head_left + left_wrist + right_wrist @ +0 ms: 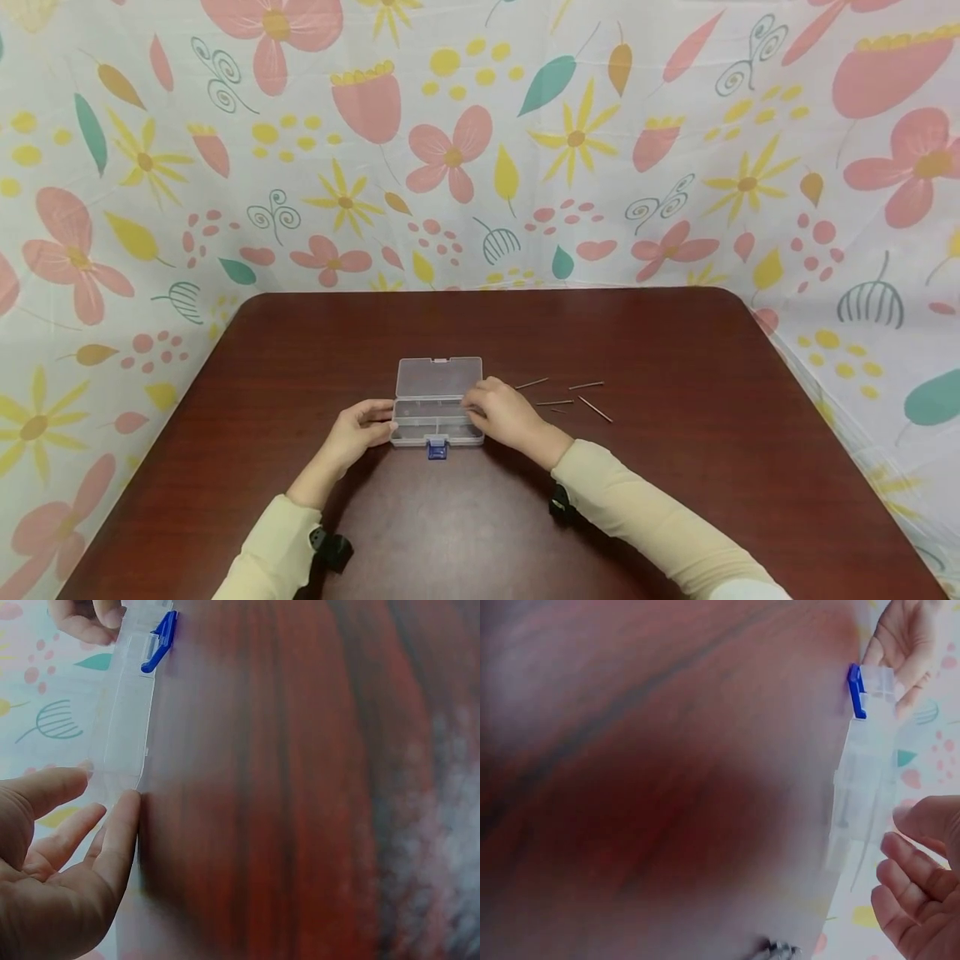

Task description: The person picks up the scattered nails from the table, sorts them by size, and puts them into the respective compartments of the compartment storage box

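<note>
A clear plastic compartment box (421, 433) lies on the table with its lid (438, 377) raised at the back. Its blue latch (437, 451) hangs down in front. My left hand (358, 431) touches the box's left end, its fingers fairly straight in the left wrist view. Over the right-hand compartments is my right hand (510, 412), its fingers loosely bent. Nothing shows between its thumb and forefinger in the right wrist view. A thin dark piece (845, 802) appears through the box wall there. Right of this hand lie several thin metal nails or screws (595, 408), too small to tell which.
The dark red-brown table (337, 333) has rounded back corners. A flower-printed cloth (450, 233) hangs behind it and along both sides. A black strap device (330, 550) sits on the left wrist, another (562, 506) on the right.
</note>
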Demonstrator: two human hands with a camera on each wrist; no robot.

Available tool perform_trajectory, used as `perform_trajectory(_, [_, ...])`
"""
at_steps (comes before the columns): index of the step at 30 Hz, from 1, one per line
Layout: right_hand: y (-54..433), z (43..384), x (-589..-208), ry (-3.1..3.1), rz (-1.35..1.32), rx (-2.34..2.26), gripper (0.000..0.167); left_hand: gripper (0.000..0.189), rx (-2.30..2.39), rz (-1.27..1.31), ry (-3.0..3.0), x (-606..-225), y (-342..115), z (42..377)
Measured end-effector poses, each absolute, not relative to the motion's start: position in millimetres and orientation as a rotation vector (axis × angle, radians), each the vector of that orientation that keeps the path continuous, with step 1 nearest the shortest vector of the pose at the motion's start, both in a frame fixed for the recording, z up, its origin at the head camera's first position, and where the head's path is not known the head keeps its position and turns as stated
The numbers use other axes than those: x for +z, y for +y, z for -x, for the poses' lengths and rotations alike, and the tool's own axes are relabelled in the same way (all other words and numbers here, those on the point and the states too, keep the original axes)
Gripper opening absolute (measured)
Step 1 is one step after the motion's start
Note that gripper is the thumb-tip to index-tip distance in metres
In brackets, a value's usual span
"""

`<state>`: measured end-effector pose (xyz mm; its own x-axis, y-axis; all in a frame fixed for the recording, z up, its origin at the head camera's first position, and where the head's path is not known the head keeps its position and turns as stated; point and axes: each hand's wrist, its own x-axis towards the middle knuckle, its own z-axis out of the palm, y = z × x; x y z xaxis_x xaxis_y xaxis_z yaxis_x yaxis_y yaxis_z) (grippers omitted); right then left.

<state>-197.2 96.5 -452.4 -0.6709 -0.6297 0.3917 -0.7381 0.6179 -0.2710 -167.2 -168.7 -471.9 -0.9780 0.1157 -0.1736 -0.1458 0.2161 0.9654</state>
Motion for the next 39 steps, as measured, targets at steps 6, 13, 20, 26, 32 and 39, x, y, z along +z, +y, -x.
perform_trajectory(6, [111.0,196.9,-442.5,-2.593,-1.136,0.520,0.010,0.042,1.850,0.022,2.283,-472.1,-167.8,167.9])
perform_trajectory(13, [137.6,200.1,-433.3,-2.595,-1.112,0.399,0.016,0.042,1.827,-0.014,2.307,-471.6,-168.6,166.7])
perform_trajectory(20, [166.5,200.8,-427.3,-2.634,-1.047,0.362,0.016,0.042,1.759,-0.040,2.352,-468.6,-170.2,166.3])
perform_trajectory(26, [192.6,205.7,-432.2,-2.590,-1.018,0.280,0.018,0.041,1.776,-0.058,2.344,-469.2,-170.4,167.7])
perform_trajectory(32, [219.5,211.9,-438.9,-2.615,-0.907,0.233,0.020,0.042,1.771,-0.037,2.337,-469.1,-170.5,168.2])
perform_trajectory(39, [239.5,215.9,-442.8,-2.670,-0.804,0.144,0.020,0.043,1.757,-0.036,2.333,-468.9,-170.2,167.2])
